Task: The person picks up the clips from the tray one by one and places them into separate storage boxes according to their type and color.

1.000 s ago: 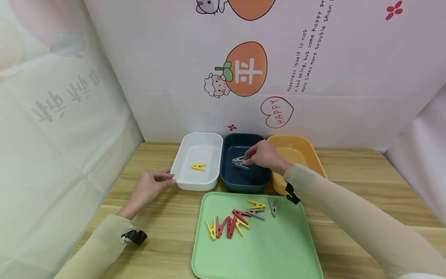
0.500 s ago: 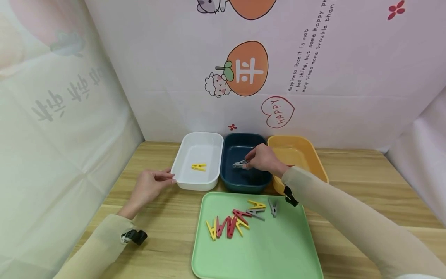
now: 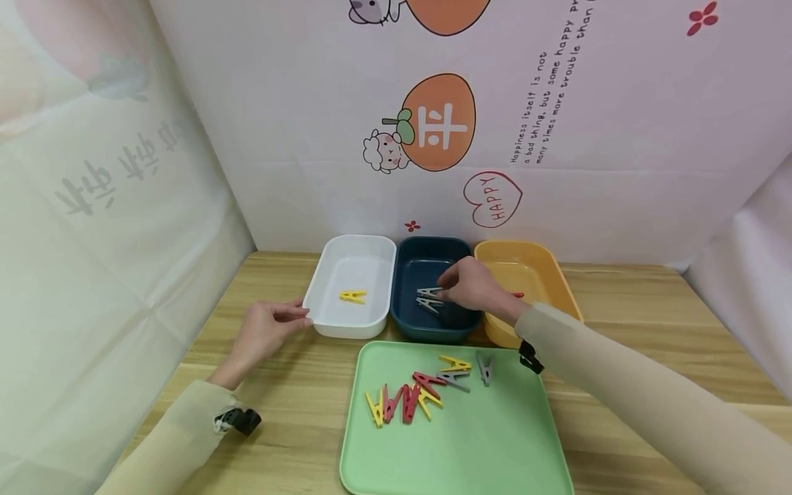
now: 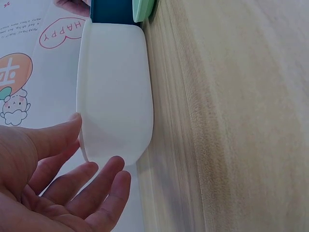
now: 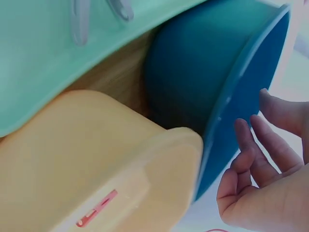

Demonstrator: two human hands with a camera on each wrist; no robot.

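Note:
My left hand (image 3: 266,333) touches the near left corner of the white bin (image 3: 337,322); in the left wrist view its thumb (image 4: 58,137) meets the rim and the other fingers are loosely bent. A yellow clothespin (image 3: 353,296) lies inside that bin. Over the right side of the dark blue bin (image 3: 427,333) hovers my right hand (image 3: 471,283), thumb and fingers apart with nothing between them in the right wrist view. A grey clothespin (image 3: 428,300) lies in the blue bin, just left of the fingertips.
A yellow-orange bin (image 3: 557,289) stands right of the blue one, with a red clothespin (image 5: 96,209) inside, partly hidden by my right arm in the head view. In front, a green tray (image 3: 470,447) bears several red, yellow and grey clothespins. A printed cloth (image 3: 309,137) hangs behind.
The grey clothespin that my right hand pinched has been let go and lies in the blue bin. My right hand has shifted slightly right. The left hand stays put.

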